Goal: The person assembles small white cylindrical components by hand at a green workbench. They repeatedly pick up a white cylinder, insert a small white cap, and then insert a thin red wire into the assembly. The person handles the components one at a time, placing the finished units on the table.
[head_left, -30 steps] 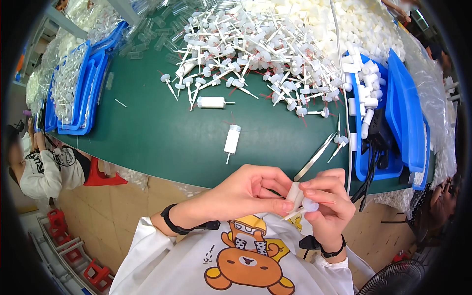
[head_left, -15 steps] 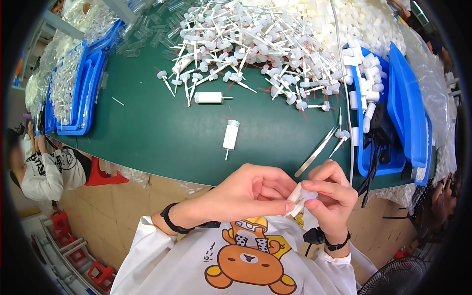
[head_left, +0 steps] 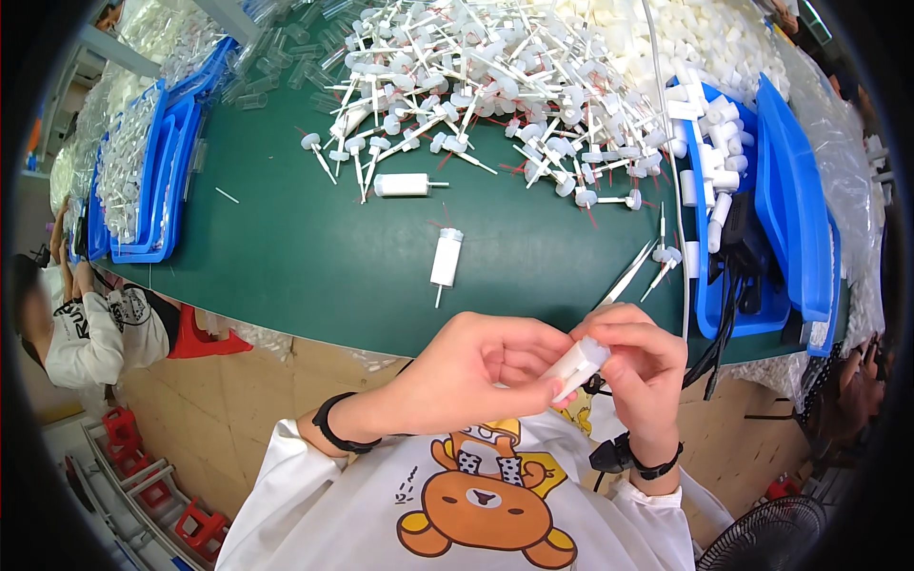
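My left hand (head_left: 481,366) is closed around a white cylinder (head_left: 572,371), held tilted above the near edge of the green table. At the cylinder's upper right end sits a translucent white cap (head_left: 594,351). My right hand (head_left: 643,371) has its thumb and fingers closed at that cap. Beyond my hands, one white cylinder with a thin stem (head_left: 446,259) lies on the table, and a similar stemmed cylinder (head_left: 403,185) lies farther back. A pair of metal tweezers (head_left: 630,276) rests just past my right hand, beside loose capped stems (head_left: 664,265).
A large heap of capped white stems with red wires (head_left: 476,95) covers the far middle. Short white cylinders (head_left: 719,157) fill a blue bin (head_left: 800,238) at right. Blue trays (head_left: 152,243) stand left. A white cable (head_left: 669,143) crosses the table. Another person (head_left: 100,328) sits far left.
The cap, earlier pinched at the side of the cylinder, now sits at the cylinder's end. My right fingers have shifted slightly up and left around it.
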`<state>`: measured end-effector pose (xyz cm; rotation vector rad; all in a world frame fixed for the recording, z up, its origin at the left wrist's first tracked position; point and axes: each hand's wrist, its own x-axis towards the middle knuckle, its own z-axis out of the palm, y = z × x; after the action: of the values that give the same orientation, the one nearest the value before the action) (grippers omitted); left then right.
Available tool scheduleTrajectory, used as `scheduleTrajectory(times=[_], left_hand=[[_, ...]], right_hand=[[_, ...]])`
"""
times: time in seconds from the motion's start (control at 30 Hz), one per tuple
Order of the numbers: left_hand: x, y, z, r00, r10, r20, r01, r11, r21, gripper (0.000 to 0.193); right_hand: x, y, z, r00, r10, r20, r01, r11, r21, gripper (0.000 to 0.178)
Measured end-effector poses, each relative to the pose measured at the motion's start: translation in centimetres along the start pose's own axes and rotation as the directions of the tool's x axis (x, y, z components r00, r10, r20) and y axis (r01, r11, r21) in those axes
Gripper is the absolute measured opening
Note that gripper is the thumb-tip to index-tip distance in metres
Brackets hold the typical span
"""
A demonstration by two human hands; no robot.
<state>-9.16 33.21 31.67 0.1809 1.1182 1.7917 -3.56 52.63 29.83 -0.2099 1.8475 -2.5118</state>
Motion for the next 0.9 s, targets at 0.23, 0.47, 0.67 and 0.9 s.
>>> scheduleTrajectory(times=[0.23,0.47,0.67,0.9], left_hand=[[-0.1,0.2,0.9,0.967,0.248,-0.055,-0.205,0.889,0.409,0.032],[-0.2,-0.5,0.0,0.959,0.282,0.004,-0.243,0.82,0.518,0.023],[-0.8,-0.4,-0.5,0.993,0.115,-0.001,-0.103,0.899,0.426,0.028],[-5.6,5.5,-3.7,0.886,0.411,-0.214,0.066,0.346,0.936,0.03]], right_hand=[[0.0,0.2,0.0,0.995,-0.098,-0.002,0.096,0.982,-0.165,0.032],[-0.2,0.7,1.4,0.998,-0.028,-0.058,0.014,0.973,-0.23,0.049],[-0.4,0.7,1.7,0.999,-0.042,0.0,0.038,0.917,-0.397,0.038],[-1.2,-0.7,-1.1,0.937,0.027,-0.347,-0.018,0.999,0.028,0.028]])
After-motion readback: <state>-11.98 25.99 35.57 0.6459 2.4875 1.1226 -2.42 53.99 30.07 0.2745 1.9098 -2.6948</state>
